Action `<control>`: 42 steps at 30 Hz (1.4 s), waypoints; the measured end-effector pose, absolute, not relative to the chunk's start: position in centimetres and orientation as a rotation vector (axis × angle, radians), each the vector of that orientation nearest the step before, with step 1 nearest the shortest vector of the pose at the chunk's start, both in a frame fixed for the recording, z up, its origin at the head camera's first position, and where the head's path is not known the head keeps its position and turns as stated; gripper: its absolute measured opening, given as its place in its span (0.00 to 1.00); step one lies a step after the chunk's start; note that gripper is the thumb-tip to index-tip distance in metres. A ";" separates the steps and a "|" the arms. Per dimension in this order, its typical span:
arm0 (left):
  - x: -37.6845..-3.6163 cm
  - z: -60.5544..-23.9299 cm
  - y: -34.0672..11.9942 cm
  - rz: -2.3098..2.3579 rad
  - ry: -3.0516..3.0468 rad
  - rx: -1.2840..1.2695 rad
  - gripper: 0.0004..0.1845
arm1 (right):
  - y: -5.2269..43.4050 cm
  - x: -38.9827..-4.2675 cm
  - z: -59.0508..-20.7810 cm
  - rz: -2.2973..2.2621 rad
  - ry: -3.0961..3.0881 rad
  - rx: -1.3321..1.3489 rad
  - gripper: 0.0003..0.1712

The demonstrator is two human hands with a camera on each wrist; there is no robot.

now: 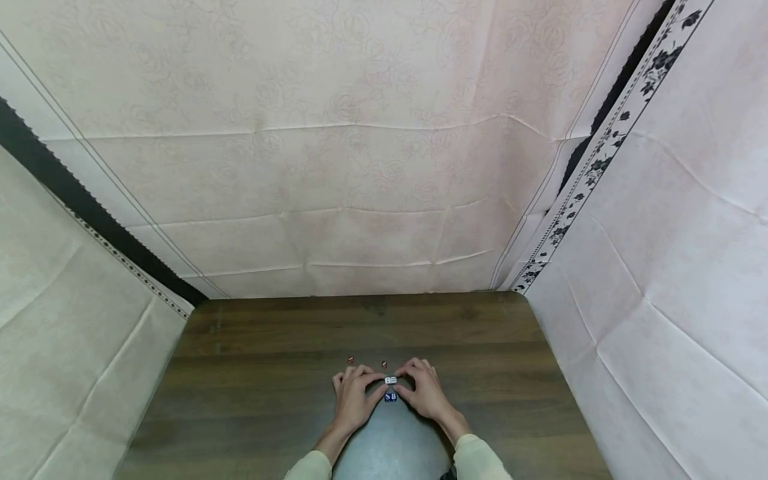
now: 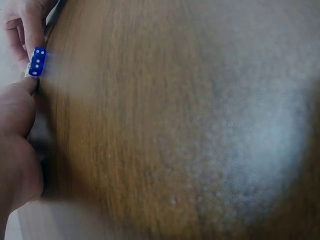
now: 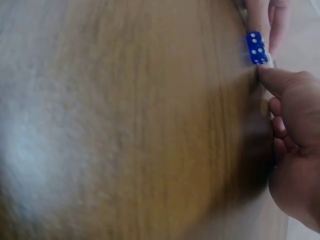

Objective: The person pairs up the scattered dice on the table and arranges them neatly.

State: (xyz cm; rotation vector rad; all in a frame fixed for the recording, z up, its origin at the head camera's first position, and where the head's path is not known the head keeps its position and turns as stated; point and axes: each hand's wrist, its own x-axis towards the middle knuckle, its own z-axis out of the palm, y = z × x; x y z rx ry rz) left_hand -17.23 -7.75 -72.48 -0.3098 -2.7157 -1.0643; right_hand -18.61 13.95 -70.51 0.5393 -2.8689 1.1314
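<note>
Two white dice (image 1: 391,380) sit side by side between my hands in the head view. My left hand (image 1: 354,398) pinches at their left end with thumb and index finger, and my right hand (image 1: 427,395) does the same at the right end. Just nearer to me is a pair of blue dice (image 1: 391,397) with white pips. Both wrist views show the blue dice (image 2: 37,61) close to the thumb tips, with only a sliver of the white dice (image 3: 270,62) behind them. The exact finger contact is partly hidden.
Beyond the hands, two small reddish dice lie apart on the brown wooden table (image 1: 270,373): a left one (image 1: 351,359) and a right one (image 1: 385,365). Pale patterned cloth (image 1: 360,167) hangs behind the table and along both sides. Light reflects off the table's near part.
</note>
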 end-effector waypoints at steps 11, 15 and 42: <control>-17.2 -72.5 -7.8 -1.087 -2.698 -0.316 0.10 | 15.2 -19.7 -68.9 1.269 -2.856 0.596 0.11; -17.3 -72.4 -7.8 -1.087 -2.703 -0.314 0.10 | 14.7 -20.6 -68.4 1.274 -2.827 0.590 0.11; -17.2 -72.5 -7.9 -1.067 -2.697 -0.338 0.11 | 11.8 -23.6 -68.4 1.181 -2.923 0.648 0.06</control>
